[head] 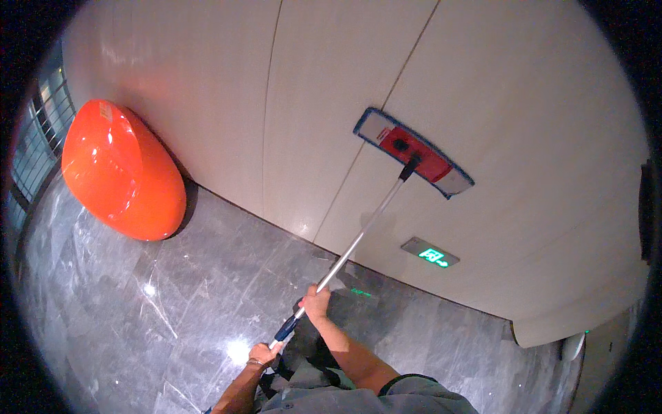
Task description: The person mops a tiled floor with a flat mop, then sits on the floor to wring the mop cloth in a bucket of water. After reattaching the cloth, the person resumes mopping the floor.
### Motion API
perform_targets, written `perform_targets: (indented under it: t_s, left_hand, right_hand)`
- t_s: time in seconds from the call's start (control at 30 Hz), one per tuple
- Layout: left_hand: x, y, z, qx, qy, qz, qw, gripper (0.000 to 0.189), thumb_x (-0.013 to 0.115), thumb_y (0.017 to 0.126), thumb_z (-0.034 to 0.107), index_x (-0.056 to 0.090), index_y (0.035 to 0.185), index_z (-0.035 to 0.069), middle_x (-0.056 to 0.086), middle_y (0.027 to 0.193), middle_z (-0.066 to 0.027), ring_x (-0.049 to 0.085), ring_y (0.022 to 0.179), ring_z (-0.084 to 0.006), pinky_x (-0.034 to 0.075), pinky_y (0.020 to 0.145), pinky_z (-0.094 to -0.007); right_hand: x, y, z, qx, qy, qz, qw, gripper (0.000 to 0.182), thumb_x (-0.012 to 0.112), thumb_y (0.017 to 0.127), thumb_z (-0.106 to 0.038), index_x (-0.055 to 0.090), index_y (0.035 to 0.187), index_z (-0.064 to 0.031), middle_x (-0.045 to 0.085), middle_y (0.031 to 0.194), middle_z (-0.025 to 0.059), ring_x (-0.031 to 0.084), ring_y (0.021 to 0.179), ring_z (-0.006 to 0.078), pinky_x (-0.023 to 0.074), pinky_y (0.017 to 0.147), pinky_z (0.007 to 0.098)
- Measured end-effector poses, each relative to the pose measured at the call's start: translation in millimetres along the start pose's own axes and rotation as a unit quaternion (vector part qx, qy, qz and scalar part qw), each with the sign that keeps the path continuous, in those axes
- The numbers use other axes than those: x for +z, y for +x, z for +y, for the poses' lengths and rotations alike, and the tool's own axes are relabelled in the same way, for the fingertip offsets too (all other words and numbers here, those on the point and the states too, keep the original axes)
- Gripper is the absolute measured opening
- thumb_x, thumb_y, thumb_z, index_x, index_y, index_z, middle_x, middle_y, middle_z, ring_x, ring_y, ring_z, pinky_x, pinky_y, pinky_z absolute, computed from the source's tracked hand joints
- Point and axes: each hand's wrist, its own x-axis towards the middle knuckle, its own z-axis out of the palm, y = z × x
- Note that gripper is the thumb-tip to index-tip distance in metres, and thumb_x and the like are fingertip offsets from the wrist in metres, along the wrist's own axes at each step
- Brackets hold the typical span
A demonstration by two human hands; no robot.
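Observation:
A flat mop with a red plate and a blue-edged pad point(414, 153) lies against the pale wall panels point(315, 129), tilted across a vertical seam. From its black joint a metal mop pole point(362, 233) runs down toward me. My right hand point(315, 301) grips the pole just above its dark blue collar. Lower down, my left hand point(265, 353) is closed round the pole near its end, below the collar.
A glossy orange rounded object point(124, 171) stands on the grey marble-patterned floor point(222, 248) by the wall at left. A lit green exit sign point(430, 252) is set low in the wall. At far left is a gridded glass front point(41, 134).

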Motion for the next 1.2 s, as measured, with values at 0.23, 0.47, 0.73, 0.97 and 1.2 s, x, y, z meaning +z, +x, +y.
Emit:
perform_targets:
  t_s: [0.23, 0.47, 0.73, 0.97, 1.2]
  left_hand:
    - [7, -14, -35, -0.121, 0.059, -0.08, 0.988, 0.09, 0.037, 0.07, 0.08, 0.065, 0.092, -0.002, 0.063, 0.091, -0.0233, 0.06, 0.093, -0.0366, 0.046, 0.079, -0.0413]
    - [6, -18, -27, -0.213, 0.099, -0.125, 0.964, 0.088, 0.035, 0.072, 0.079, 0.065, 0.097, 0.001, 0.062, 0.102, -0.0217, 0.059, 0.1, -0.034, 0.046, 0.084, -0.0412]
    - [-18, 12, 55, -0.286, 0.072, -0.144, 0.945, 0.087, 0.04, 0.07, 0.079, 0.063, 0.105, 0.003, 0.061, 0.108, -0.0196, 0.057, 0.104, -0.0334, 0.044, 0.087, -0.0411]
    - [-7, 68, 119, -0.28, 0.021, -0.151, 0.948, 0.085, 0.042, 0.072, 0.074, 0.063, 0.1, -0.003, 0.06, 0.103, -0.0258, 0.057, 0.1, -0.0381, 0.043, 0.086, -0.0452]
    - [12, 123, 192, -0.238, 0.033, -0.097, 0.966, 0.075, 0.034, 0.082, 0.064, 0.064, 0.098, -0.003, 0.06, 0.102, -0.0269, 0.057, 0.1, -0.04, 0.041, 0.087, -0.0476]
  right_hand:
    - [6, -9, 70, 0.105, -0.035, -0.04, 0.993, 0.026, 0.045, 0.084, -0.014, 0.043, 0.067, 0.0047, 0.049, 0.05, 0.0104, 0.053, 0.037, 0.023, 0.0447, 0.036, 0.0354]
    - [-3, 4, 135, 0.199, 0.083, -0.051, 0.975, 0.018, 0.052, 0.073, 0.005, 0.042, 0.061, -0.004, 0.042, 0.053, 0.0034, 0.048, 0.037, 0.0199, 0.0457, 0.035, 0.0344]
    - [-33, 75, 224, 0.394, 0.325, -0.102, 0.854, 0.021, 0.054, 0.082, -0.022, 0.048, 0.073, -0.0041, 0.049, 0.059, 0.0084, 0.048, 0.042, 0.0247, 0.0434, 0.04, 0.0416]
    - [-33, 138, 201, 0.42, -0.022, -0.07, 0.905, 0.021, 0.057, 0.076, -0.02, 0.05, 0.066, -0.0035, 0.053, 0.057, 0.0096, 0.053, 0.048, 0.0212, 0.0392, 0.039, 0.0341]
    - [-56, 192, 231, 0.421, 0.111, -0.074, 0.897, 0.02, 0.058, 0.075, -0.016, 0.049, 0.063, -0.0026, 0.051, 0.055, 0.0114, 0.049, 0.046, 0.0235, 0.0417, 0.045, 0.0353]
